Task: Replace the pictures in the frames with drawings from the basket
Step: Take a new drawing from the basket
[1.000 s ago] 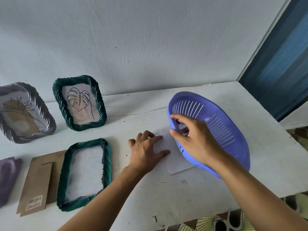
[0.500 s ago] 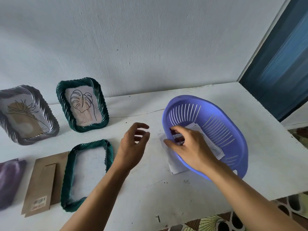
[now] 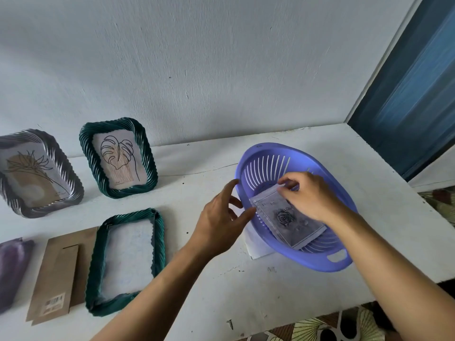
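Furthest left, a dark purple object [image 3: 11, 269] is cut off by the picture's edge at the near side of the white counter [image 3: 246, 303], and beyond it a grey frame [image 3: 14, 193] is propped upright by the wall with a line drawing inside. A brown backing board [image 3: 59, 276] is laid flat just right of the purple object. Next to it an empty green frame [image 3: 157, 242] lies flat, while a second green frame [image 3: 147, 158] with a leaf drawing is stood behind it. The left hand [image 3: 221, 217] is held just beside the left rim of the purple basket [image 3: 320, 265], its fingers loosely curved and spread; whether the thumb touches anything cannot be told. A white sheet [image 3: 253, 247] is partly trapped under the basket. Inside the basket a small stack of sheets is tilted, topped by the rose drawing [image 3: 288, 217], whose far edge is pinched by the thumb and fingers of the right hand [image 3: 310, 198].
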